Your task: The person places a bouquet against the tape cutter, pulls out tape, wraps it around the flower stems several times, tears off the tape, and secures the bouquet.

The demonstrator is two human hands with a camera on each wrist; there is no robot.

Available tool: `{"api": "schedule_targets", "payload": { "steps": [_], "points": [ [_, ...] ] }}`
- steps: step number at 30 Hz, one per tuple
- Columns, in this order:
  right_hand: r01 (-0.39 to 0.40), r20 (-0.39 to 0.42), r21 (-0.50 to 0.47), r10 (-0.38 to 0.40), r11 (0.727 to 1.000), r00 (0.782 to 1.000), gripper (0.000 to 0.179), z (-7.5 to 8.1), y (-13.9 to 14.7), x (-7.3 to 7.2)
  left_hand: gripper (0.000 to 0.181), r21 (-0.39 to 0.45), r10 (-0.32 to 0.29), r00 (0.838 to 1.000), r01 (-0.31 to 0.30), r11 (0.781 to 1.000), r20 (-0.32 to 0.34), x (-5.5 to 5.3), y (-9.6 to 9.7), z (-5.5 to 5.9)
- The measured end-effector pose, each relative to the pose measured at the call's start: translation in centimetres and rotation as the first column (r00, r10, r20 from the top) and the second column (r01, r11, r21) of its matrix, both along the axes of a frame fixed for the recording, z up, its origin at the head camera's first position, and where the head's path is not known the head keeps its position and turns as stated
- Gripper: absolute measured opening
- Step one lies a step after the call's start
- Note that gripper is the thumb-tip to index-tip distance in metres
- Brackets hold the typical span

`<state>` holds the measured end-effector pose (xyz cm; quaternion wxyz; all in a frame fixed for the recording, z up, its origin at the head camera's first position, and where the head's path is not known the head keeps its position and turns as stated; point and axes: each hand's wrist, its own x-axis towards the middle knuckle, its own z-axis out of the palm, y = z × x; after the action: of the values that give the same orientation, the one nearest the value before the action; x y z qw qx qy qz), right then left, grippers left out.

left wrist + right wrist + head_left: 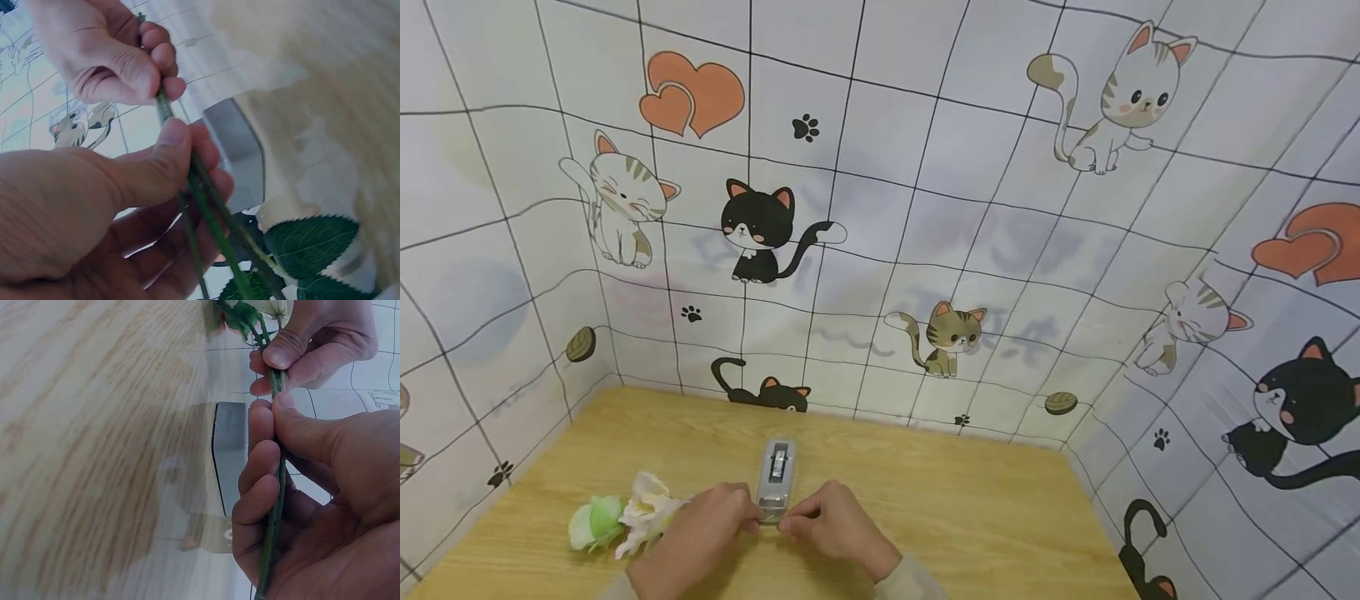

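As two bare hands meet over a wooden table [962,508], a person holds a bundle of green stems [219,231] between left hand [703,527] and right hand [841,529]. The left hand pinches the stems between thumb and fingers, with at least three strands running back past its palm; the right hand, just beside it, grips the bundle further along, fingers curled round and the stem lying lengthwise across its palm. The bundle runs from one hand to the other, its flower end on the left hand's outer side, where a pale green rose [597,523] and a white flower [647,510] lie low over the wood. Toothed dark leaves [312,244] hang off the stems near the left palm.

Just beyond the fingertips stands a grey tape dispenser [777,477], its long axis pointing away from the person and crosswise to the stems. Its near end reaches into the narrow gap between the hands, the left hand looking marginally nearer; whether a finger touches it cannot be told, nor whether tape wraps the stems.

Past the dispenser's far end, a strip of wood leads to the table's back edge, where a cat-print cloth [880,208] rises. The widest room for moving appears to lie on the right hand's outer side; the flowers crowd the left hand's.
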<state>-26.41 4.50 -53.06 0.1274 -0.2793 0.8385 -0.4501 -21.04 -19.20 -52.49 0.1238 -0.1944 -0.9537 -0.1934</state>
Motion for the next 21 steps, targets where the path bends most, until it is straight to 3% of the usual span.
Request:
{"api": "schedule_targets", "payload": {
  "steps": [2, 7, 13, 21],
  "points": [
    [0.015, 0.002, 0.001, -0.015, 1.000, 1.000, 0.006, 0.0, -0.1, 0.1, 0.016, 0.031, -0.027, 0.999, 0.026, 0.999, 0.042, -0.1, -0.3, 0.2],
    [0.055, -0.013, 0.007, -0.055, 0.998, 0.998, 0.002, 0.2, -0.3, 0.2, 0.016, 0.060, -0.057, 0.996, 0.052, 0.997, 0.071, -0.6, -0.6, 1.0],
    [0.087, -0.027, -0.004, -0.087, 0.996, 0.996, 0.002, 0.9, -0.9, 0.2, 0.018, 0.038, -0.033, 0.997, 0.030, 0.999, 0.071, -0.8, -0.6, 2.0],
    [0.116, -0.007, 0.007, -0.116, 0.993, 0.993, 0.004, 0.3, -0.6, 0.6, 0.019, -0.004, 0.007, 0.998, -0.007, 1.000, 0.065, -0.6, -0.4, 0.7]
  ]
}}
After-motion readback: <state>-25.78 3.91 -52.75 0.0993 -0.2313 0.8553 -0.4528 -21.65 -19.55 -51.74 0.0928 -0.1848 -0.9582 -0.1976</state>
